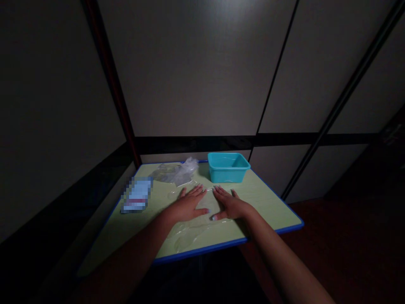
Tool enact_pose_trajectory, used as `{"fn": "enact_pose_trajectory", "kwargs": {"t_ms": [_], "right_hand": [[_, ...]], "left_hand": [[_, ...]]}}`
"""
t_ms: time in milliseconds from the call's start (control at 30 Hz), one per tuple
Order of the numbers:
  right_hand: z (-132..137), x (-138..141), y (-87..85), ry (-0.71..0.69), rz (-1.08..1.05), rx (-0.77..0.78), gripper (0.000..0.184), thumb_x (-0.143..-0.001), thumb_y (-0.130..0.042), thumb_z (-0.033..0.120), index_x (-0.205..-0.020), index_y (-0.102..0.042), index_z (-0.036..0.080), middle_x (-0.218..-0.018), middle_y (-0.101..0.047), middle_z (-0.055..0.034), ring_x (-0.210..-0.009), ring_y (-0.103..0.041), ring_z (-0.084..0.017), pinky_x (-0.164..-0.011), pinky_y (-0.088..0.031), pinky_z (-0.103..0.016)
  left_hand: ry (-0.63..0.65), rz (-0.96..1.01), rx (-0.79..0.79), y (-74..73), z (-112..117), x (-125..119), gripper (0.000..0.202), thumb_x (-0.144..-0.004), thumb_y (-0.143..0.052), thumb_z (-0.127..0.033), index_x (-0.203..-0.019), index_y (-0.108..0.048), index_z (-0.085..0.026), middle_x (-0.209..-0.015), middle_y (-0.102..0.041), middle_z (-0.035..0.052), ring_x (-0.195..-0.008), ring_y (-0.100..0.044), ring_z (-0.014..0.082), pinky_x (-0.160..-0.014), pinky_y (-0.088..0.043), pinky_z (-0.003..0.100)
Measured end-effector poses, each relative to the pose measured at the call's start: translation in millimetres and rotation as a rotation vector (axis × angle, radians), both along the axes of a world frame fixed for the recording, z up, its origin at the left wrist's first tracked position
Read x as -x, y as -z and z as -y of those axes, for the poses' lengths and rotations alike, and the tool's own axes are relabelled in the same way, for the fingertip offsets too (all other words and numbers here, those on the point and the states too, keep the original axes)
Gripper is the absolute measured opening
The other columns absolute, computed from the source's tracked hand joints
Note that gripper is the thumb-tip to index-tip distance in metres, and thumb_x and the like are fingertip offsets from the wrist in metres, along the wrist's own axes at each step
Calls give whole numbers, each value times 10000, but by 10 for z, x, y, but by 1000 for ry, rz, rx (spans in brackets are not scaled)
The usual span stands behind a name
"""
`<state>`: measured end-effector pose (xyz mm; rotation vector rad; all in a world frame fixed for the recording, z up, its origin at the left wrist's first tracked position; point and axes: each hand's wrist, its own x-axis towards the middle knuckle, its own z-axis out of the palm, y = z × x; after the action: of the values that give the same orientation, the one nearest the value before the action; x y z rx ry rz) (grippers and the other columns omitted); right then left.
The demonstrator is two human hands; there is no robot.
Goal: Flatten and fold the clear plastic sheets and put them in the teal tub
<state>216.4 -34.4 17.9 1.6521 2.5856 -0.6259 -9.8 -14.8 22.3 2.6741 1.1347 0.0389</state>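
Head view shows both bare hands palm down over a clear film (196, 231), which is spread on the pale green top of a desk (268, 204). The left hand (189, 207) is flat and wide, its fingers stretched forward and slightly parted, its thumb pointing inward. The right hand (232, 207) is wide as well, its fingers angled inward and its thumb reaching toward the left thumb; the two thumb tips are close together. The film extends between the hands and nearer the blue front edge, with shiny wrinkles and rounded outlines; its exact borders are difficult to make out. Beyond the left hand, a crumpled clear bag (187, 168) lies near the far edge. Beyond the right hand, a turquoise tub (227, 175) stands upright near the same edge; its contents cannot be told. At the left side of the desk lies a pixelated item (137, 194). Behind rises a grey panelled wall (196, 76), and dark reddish floor (305, 240) shows at right.
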Motion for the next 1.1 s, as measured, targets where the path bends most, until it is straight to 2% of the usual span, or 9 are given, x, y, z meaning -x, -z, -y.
{"fn": "enact_pose_trajectory", "kwargs": {"t_ms": [233, 467, 667, 867, 1100], "right_hand": [[14, 59, -25, -42, -32, 17, 1108, -659, -570, 700, -1458, 48, 246, -1527, 46, -83, -1394, 44, -309, -1044, 79, -604], [14, 49, -11, -49, -50, 5, 1133, -637, -585, 712, -1459, 47, 254, -1529, 33, -92, -1395, 32, -307, -1049, 73, -598], [11, 48, -20, -47, -46, 6, 1174, -606, -594, 731, -1462, 34, 233, -1527, 18, -96, -1396, 24, -311, -1051, 62, -601], [22, 42, -44, -29, -30, 17, 1186, -596, -601, 734, -1462, 38, 236, -1526, 40, -97, -1393, 43, -319, -1050, 68, -598], [38, 24, -73, -15, -20, 40, 1203, -577, -598, 751, -1465, 18, 222, -1523, 55, -98, -1393, 53, -314, -1044, 82, -605]], "left_hand": [[59, 42, 25, 56, -102, -55, 700, -871, -361, -587, -1459, -152, -270, -1527, -118, 37, -1401, -92, 205, -1112, -30, 412], [-12, -13, 5, 162, -216, -24, 692, -885, -265, -620, -1459, -153, -250, -1522, -140, 63, -1399, -105, 218, -1094, -40, 496], [-101, -70, -23, 149, -229, 34, 697, -882, -253, -623, -1464, -136, -258, -1524, -109, 62, -1400, -83, 245, -1085, -71, 515], [-135, -83, -26, 142, -267, 88, 683, -873, -232, -642, -1456, -160, -293, -1527, -94, 42, -1401, -68, 257, -1067, -74, 560], [-180, -101, -11, 147, -329, 153, 781, -823, -262, -708, -1463, -118, -283, -1529, -45, 46, -1402, -43, 270, -1062, -49, 584]]}}
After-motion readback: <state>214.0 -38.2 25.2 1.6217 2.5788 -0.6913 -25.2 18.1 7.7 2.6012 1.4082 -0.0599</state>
